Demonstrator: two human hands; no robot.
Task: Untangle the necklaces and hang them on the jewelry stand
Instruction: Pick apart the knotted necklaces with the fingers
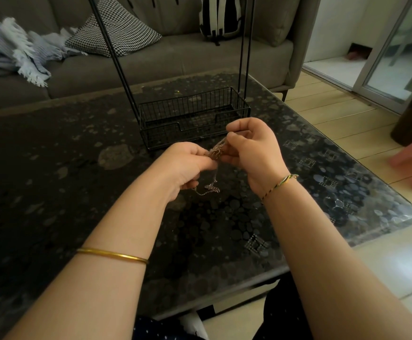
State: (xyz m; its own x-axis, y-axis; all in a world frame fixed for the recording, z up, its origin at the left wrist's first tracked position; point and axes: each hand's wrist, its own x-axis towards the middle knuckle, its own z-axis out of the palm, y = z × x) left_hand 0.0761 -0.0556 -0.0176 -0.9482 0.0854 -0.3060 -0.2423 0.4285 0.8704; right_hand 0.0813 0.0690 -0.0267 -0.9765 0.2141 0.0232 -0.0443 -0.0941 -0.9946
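The person's left hand (185, 165) is pinching one side of the knotted necklaces (218, 149) with curled fingers. The right hand (251, 148) is pinching the other side, so both hands are holding the same little clump. The clump is sitting between the two hands, up in the air above the dark table (77, 168). A thin chain end (211, 188) is hanging down from it, just under the hands. A little farther away, the black jewelry stand (190, 104) is standing on the table, with two tall poles (113, 52) going up. No chain is hanging on the part that shows. Far behind, a gray sofa (175, 60) is holding a checked pillow (116, 33). If the hands pull too hard, the knot could get tighter, or a thin chain could snap. The hanging end could also catch on a finger.
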